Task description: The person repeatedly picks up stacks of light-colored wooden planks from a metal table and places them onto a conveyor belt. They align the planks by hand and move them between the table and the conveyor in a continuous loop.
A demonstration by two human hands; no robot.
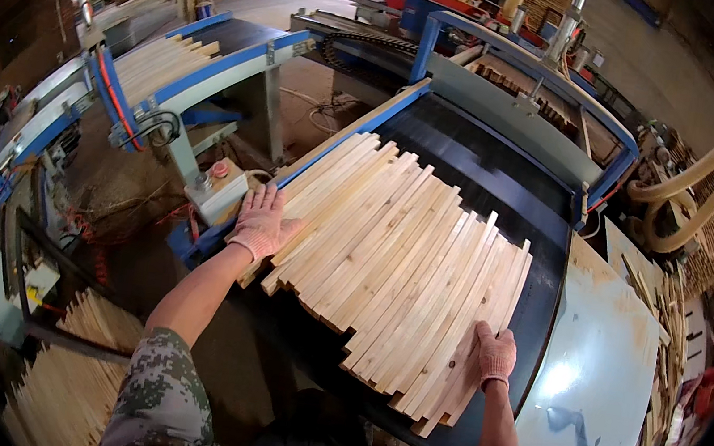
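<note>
A wide row of pale wooden strips (402,256) lies side by side on a black conveyor belt (535,310), their near ends uneven. My left hand (262,221), in a pinkish knit glove, rests flat with its fingers stretched out along the row's left edge. At the right edge, lower down, my right hand (497,354) wears the same kind of glove. Its fingers are curled against the outermost strips; their tips are partly hidden.
A blue frame (532,61) spans the belt's far end. Beside my left hand stands a control box with a red button (220,170). Right of the belt is a shiny metal sheet (593,380). More strips (75,375) are stacked at lower left, and a second conveyor (215,69) stands far left.
</note>
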